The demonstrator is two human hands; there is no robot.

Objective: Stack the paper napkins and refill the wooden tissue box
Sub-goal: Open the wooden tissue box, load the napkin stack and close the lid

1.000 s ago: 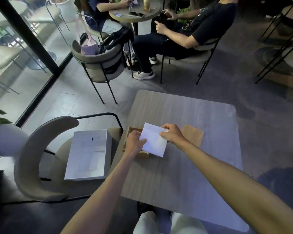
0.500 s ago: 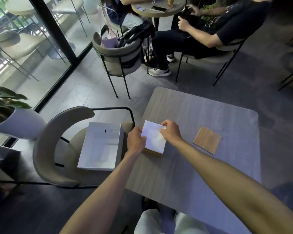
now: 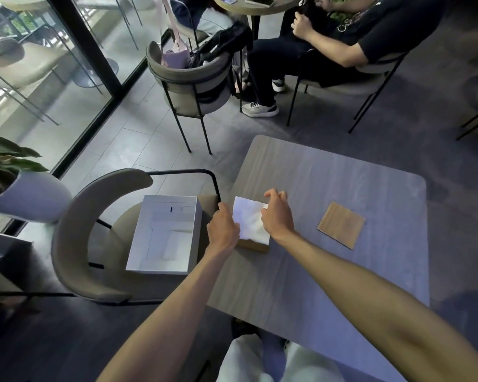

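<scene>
A white stack of paper napkins [image 3: 250,221] lies in the open wooden tissue box [image 3: 255,246] at the table's left edge. My left hand [image 3: 222,230] rests against the left side of the napkins and the box, fingers curled. My right hand [image 3: 276,215] hovers over the stack's right side with its fingers spread and lifted. The box's flat wooden lid [image 3: 341,224] lies apart on the table to the right.
The grey wooden table [image 3: 342,271] holds only the box and lid. A white cardboard box [image 3: 164,234] sits on the curved chair [image 3: 75,244] to the left. A potted plant [image 3: 20,183] stands far left. People sit at a round table beyond.
The napkins went from held above the box down into it. My right hand has let go and opened its fingers. The view has shifted so the lid sits farther right.
</scene>
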